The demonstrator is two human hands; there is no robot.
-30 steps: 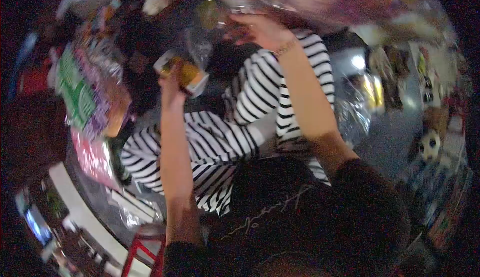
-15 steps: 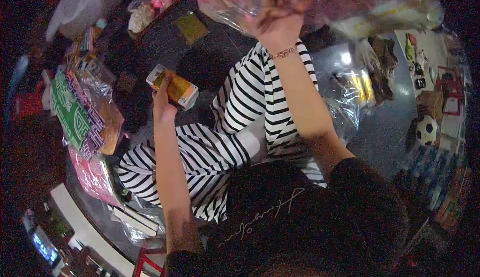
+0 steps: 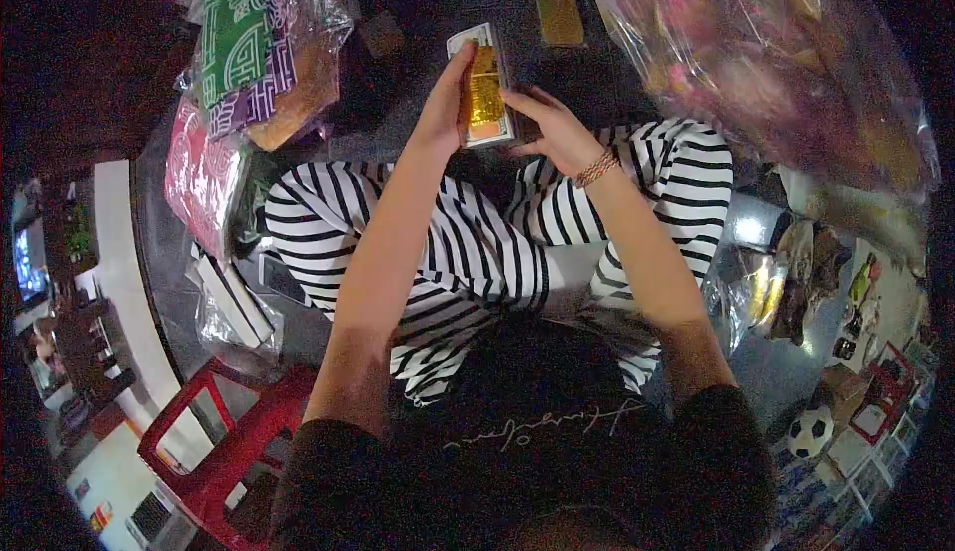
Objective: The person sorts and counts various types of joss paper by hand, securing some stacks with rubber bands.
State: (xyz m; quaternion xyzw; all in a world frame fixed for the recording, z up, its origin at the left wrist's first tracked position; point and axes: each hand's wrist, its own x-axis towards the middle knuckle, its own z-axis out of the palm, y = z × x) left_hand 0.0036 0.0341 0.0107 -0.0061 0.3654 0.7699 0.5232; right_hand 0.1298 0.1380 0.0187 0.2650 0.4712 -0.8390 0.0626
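Observation:
My left hand (image 3: 445,108) is closed around a banknote-like paper bundle (image 3: 486,134) topped with a shiny gold block (image 3: 484,84). The bundle is held above the floor in front of my crossed legs, its long side pointing away from me. My right hand (image 3: 562,135), with a bracelet at the wrist, is at the bundle's right edge. Its fingers are spread, and one fingertip appears to touch the gold surface. The undersides of both hands are hidden.
A large clear plastic bag of pink things (image 3: 756,64) lies at the right. Green-and-purple patterned packs (image 3: 244,54) and a pink pack (image 3: 204,168) are at the left. A flat gold piece (image 3: 560,18) lies ahead, a red chair (image 3: 224,452) behind left, a football (image 3: 810,434) behind right.
My right hand has left the plastic bag and come to the bundle. My left hand has brought the bundle toward the middle and turned it lengthwise. The view has rotated.

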